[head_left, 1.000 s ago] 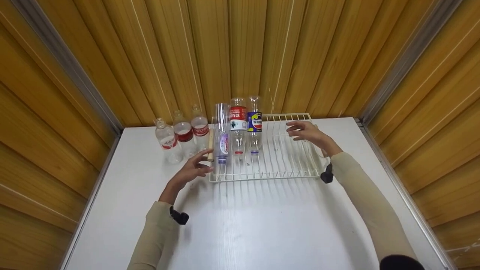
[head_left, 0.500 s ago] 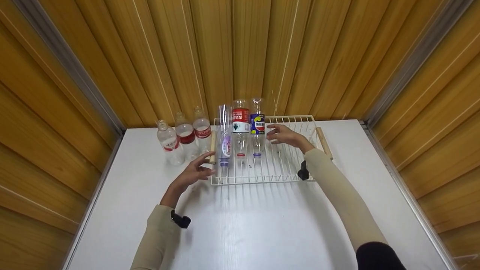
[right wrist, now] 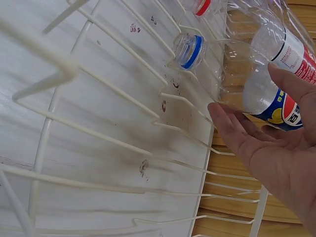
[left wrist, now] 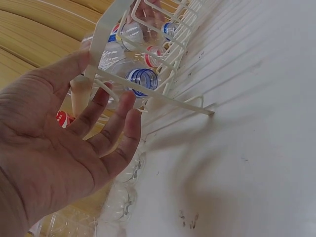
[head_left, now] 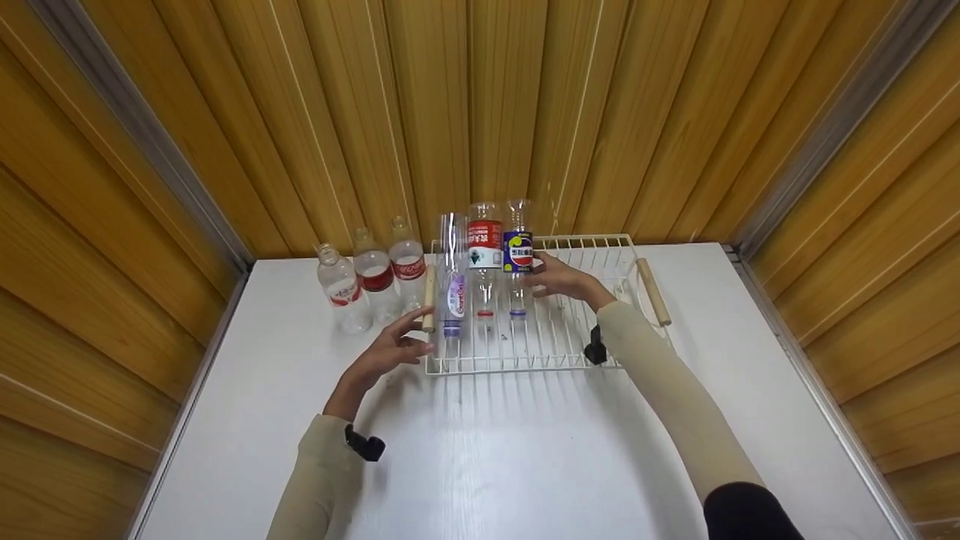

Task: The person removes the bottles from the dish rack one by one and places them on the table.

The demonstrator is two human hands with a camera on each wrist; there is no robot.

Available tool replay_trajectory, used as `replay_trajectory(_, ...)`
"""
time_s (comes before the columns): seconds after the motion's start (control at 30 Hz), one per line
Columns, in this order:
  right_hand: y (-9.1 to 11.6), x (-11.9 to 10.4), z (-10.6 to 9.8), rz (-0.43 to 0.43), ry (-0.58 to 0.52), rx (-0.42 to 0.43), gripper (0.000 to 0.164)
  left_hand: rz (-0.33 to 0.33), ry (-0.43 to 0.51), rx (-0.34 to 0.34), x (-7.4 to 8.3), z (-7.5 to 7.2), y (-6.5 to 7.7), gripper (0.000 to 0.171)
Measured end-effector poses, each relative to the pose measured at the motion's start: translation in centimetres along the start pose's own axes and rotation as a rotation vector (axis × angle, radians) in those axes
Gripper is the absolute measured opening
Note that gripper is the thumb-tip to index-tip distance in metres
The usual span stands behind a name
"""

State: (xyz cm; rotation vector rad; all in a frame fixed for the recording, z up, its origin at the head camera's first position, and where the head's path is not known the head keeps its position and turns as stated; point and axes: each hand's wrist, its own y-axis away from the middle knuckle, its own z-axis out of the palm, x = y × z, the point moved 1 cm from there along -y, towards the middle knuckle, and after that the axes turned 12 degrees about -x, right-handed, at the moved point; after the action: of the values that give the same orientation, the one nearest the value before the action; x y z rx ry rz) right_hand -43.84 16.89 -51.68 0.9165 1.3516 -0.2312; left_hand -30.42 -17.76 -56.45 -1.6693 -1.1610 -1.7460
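Observation:
A white wire rack with wooden handles stands on the table. In it, several empty plastic bottles lean neck-down in a row: one with a purple-white label, one with a red-white label, and one with a blue-yellow label. My right hand is at the right side of the blue-yellow bottle, fingers extended and thumb lying along it in the right wrist view. Loosely bent, my left hand touches the rack's front left corner by the left handle.
Left of the rack, a bottle with a white-red label, one with a dark red label and one with a red label stand upright. A wooden panelled wall rises behind the white table.
My right hand has moved left, from the rack's right side to the blue-yellow labelled bottle. My left hand stays at the rack's left corner. The view has shifted slightly.

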Motion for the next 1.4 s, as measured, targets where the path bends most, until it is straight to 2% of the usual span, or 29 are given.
replay_trajectory(0.17,-0.1,0.2,0.2,0.003,-0.002,-0.029,0.089,0.013,0.008,-0.006,0.0,0.1,0.1,0.074)
replay_trajectory(0.4,-0.2,0.1,0.5,0.014,-0.003,-0.015,0.094,0.019,0.015,-0.006,0.1,0.0,0.2,0.076)
replay_trajectory(0.63,0.7,0.0,0.2,-0.006,-0.003,-0.004,0.094,0.020,0.029,-0.001,0.3,0.1,0.0,0.073)
replay_trajectory(0.83,1.6,0.0,0.1,0.022,0.001,0.017,0.096,0.002,0.040,-0.001,0.2,0.1,0.1,0.071)
replay_trajectory(1.13,3.7,-0.5,-0.3,-0.004,-0.012,0.052,0.098,-0.021,0.047,-0.004,0.3,-0.1,0.0,0.072)
replay_trajectory(1.4,6.4,-0.3,-0.6,-0.012,-0.024,0.098,0.097,-0.010,0.038,-0.002,0.2,0.1,0.2,0.071)
